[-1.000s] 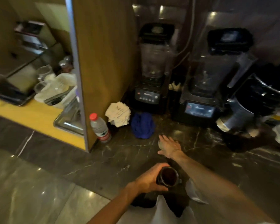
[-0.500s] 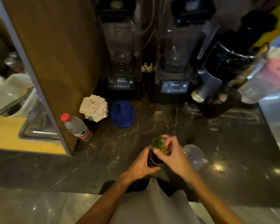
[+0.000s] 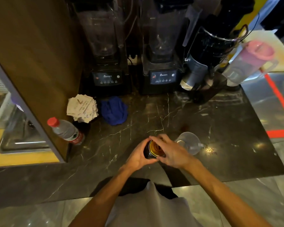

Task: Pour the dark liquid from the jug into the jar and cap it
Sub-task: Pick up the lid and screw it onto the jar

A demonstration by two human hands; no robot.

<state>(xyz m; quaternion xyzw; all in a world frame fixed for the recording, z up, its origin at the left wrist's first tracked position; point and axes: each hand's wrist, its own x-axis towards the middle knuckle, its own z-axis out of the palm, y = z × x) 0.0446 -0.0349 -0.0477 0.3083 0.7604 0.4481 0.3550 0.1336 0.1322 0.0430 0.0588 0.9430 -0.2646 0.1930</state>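
Jar (image 3: 148,155) stands near the worktop's (image 3: 220,128) front edge; my left hand (image 3: 138,155) grips its side, my right hand (image 3: 172,153) its gold lid (image 3: 155,148). Clear jug (image 3: 189,143) just beside, blue cloth (image 3: 114,110) farther back.

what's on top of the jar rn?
A gold lid sits on the jar, gripped by the right hand; the left hand holds the jar's side. Lid and hands hide the liquid inside and whether the lid is tight.

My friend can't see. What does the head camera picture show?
A left hand grips a dark jar on a black marble counter while the right hand holds a gold lid on top. A clear jug sits beside it; two blenders stand behind.
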